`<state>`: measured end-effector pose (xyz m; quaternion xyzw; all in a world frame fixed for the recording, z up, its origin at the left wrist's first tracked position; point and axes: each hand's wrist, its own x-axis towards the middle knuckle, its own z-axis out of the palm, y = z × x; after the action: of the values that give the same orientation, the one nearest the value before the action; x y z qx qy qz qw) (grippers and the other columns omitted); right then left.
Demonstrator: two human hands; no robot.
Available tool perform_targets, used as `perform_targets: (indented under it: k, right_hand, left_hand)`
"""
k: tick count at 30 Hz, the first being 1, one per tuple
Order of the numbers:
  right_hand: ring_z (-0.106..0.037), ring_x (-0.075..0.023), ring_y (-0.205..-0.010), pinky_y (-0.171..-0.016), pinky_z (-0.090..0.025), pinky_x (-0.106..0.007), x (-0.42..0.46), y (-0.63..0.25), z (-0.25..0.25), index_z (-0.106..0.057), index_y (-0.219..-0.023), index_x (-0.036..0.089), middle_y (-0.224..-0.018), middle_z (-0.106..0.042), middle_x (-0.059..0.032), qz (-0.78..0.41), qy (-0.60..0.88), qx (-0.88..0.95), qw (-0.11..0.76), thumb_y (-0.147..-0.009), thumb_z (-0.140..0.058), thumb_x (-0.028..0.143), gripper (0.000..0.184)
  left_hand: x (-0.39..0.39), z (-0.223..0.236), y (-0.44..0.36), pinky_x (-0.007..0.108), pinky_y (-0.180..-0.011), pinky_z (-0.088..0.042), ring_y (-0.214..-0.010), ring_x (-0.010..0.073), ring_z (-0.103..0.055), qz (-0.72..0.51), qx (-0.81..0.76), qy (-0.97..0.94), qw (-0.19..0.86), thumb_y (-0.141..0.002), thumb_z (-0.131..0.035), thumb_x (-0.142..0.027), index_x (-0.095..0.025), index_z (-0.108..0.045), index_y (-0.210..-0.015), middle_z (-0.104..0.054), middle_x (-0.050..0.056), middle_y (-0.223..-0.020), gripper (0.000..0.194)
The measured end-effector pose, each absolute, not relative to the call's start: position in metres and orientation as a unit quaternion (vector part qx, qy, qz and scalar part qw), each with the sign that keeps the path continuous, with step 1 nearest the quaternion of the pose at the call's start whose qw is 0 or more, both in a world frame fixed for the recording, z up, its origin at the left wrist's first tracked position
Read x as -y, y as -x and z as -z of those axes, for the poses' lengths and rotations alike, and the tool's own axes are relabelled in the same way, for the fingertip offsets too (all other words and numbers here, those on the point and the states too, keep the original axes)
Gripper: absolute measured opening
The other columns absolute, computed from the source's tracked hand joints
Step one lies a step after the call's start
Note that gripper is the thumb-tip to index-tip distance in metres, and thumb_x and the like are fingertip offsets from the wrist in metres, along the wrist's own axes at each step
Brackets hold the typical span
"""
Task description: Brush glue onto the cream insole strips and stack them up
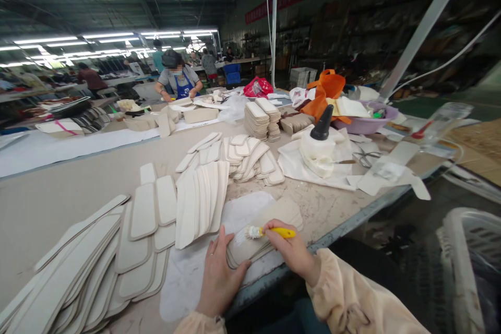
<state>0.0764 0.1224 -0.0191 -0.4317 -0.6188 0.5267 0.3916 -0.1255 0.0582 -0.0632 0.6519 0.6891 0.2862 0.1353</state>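
A yellow-handled brush (283, 232) is gripped in the right hand (291, 251), its handle pinched between thumb and curled fingers, above an overlapping stack of beige pieces (247, 248) at a workshop desk (102, 167). The white-coated bristles are held at the top of the stack, where pale streaks are seen beside them. The left hand (224, 271) is spread open, its thumb parted from its fingers, and is rested against the left end of the stack; a ring is worn on one finger. The stack is set between and just beyond the hands, partly over a white sheet (182, 284) near the desk's edge. Beyond the left hand, a fan of pale panels (201, 201) is laid out. Farther back, a white container with a black nozzle (316, 151) is stood on crumpled plastic, with scissors (368, 155) placed beside it. Across the way, a blue apron (183, 86) is worn by a co-worker.
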Motion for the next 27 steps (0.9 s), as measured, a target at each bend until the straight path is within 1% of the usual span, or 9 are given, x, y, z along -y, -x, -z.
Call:
perform_targets:
  k: [3, 7, 9, 12, 15, 18, 21, 24, 27]
  right_hand:
    - [-0.046, -0.0119, -0.058, -0.061, -0.036, -0.025, -0.132, -0.097, 0.019, -0.061, -0.079, 0.018, -0.060, -0.049, 0.0041, -0.491, 0.469, 0.614, 0.403, -0.086, -0.050, 0.030, 0.017]
    - [-0.051, -0.0144, -0.063, -0.063, -0.038, -0.026, -0.148, -0.125, 0.022, -0.061, -0.079, 0.018, -0.064, -0.054, 0.0023, -0.430, 0.520, 0.604, 0.424, -0.085, -0.049, 0.032, 0.019]
    - [-0.053, -0.0158, -0.067, -0.065, -0.039, -0.027, -0.155, -0.137, 0.023, -0.061, -0.081, 0.019, -0.068, -0.057, 0.0010, -0.395, 0.540, 0.606, 0.429, -0.085, -0.049, 0.034, 0.021]
    - [-0.055, -0.0177, -0.071, -0.069, -0.040, -0.029, -0.162, -0.151, 0.023, -0.062, -0.082, 0.019, -0.073, -0.060, -0.0010, -0.351, 0.563, 0.612, 0.431, -0.085, -0.049, 0.036, 0.021]
    - [-0.054, -0.0177, -0.069, -0.067, -0.041, -0.029, -0.157, -0.150, 0.019, -0.062, -0.085, 0.018, -0.072, -0.058, -0.0016, -0.353, 0.548, 0.612, 0.447, -0.085, -0.051, 0.037, 0.022]
    - [-0.048, -0.0144, -0.059, -0.059, -0.038, -0.027, -0.140, -0.133, 0.013, -0.061, -0.087, 0.018, -0.060, -0.049, 0.0021, -0.445, 0.488, 0.610, 0.439, -0.086, -0.052, 0.036, 0.020]
    - [-0.040, -0.0110, -0.050, -0.051, -0.033, -0.025, -0.120, -0.106, 0.012, -0.060, -0.085, 0.018, -0.052, -0.042, 0.0054, -0.563, 0.427, 0.590, 0.391, -0.086, -0.050, 0.033, 0.018]
    - [-0.038, -0.0096, -0.049, -0.049, -0.031, -0.023, -0.108, -0.080, 0.017, -0.060, -0.083, 0.017, -0.051, -0.043, 0.0056, -0.631, 0.380, 0.577, 0.352, -0.085, -0.050, 0.030, 0.016]
    - [-0.038, -0.0093, -0.049, -0.050, -0.032, -0.022, -0.105, -0.067, 0.024, -0.061, -0.081, 0.017, -0.052, -0.044, 0.0056, -0.654, 0.369, 0.570, 0.335, -0.082, -0.050, 0.026, 0.014]
  left_hand:
    - [-0.059, 0.066, 0.127, 0.054, -0.105, -0.034, -0.117, 0.0311, -0.051, -0.283, -0.689, -0.654, 0.129, -0.072, -0.066, -0.036, -0.017, -0.016, -0.145, -0.061, 0.010, -0.120, 0.090]
    - [-0.060, 0.067, 0.129, 0.052, -0.103, -0.037, -0.119, 0.0309, -0.048, -0.271, -0.692, -0.658, 0.122, -0.074, -0.063, -0.039, -0.017, -0.041, -0.130, -0.049, 0.013, -0.134, 0.064]
    - [-0.061, 0.066, 0.129, 0.053, -0.104, -0.037, -0.119, 0.0314, -0.047, -0.269, -0.693, -0.658, 0.121, -0.074, -0.063, -0.038, -0.018, -0.046, -0.123, -0.045, 0.013, -0.138, 0.056]
    - [-0.061, 0.065, 0.129, 0.054, -0.103, -0.037, -0.119, 0.0319, -0.048, -0.276, -0.692, -0.655, 0.127, -0.074, -0.063, -0.037, -0.019, -0.043, -0.127, -0.050, 0.012, -0.132, 0.060]
    - [-0.059, 0.064, 0.128, 0.053, -0.103, -0.037, -0.118, 0.0313, -0.049, -0.280, -0.692, -0.652, 0.134, -0.073, -0.064, -0.037, -0.018, -0.032, -0.137, -0.054, 0.012, -0.128, 0.074]
    - [-0.057, 0.063, 0.126, 0.054, -0.107, -0.031, -0.121, 0.0307, -0.047, -0.276, -0.693, -0.651, 0.139, -0.072, -0.067, -0.036, -0.016, -0.020, -0.143, -0.057, 0.012, -0.125, 0.087]
    - [-0.056, 0.060, 0.125, 0.054, -0.109, -0.027, -0.123, 0.0303, -0.047, -0.277, -0.689, -0.655, 0.141, -0.070, -0.069, -0.035, -0.017, -0.020, -0.143, -0.058, 0.011, -0.126, 0.090]
    - [-0.056, 0.059, 0.124, 0.056, -0.108, -0.029, -0.121, 0.0309, -0.048, -0.283, -0.685, -0.655, 0.148, -0.068, -0.071, -0.036, -0.017, -0.016, -0.145, -0.060, 0.011, -0.122, 0.096]
    - [-0.056, 0.060, 0.125, 0.056, -0.106, -0.030, -0.120, 0.0313, -0.048, -0.283, -0.682, -0.656, 0.154, -0.069, -0.071, -0.035, -0.015, -0.014, -0.145, -0.060, 0.012, -0.121, 0.098]
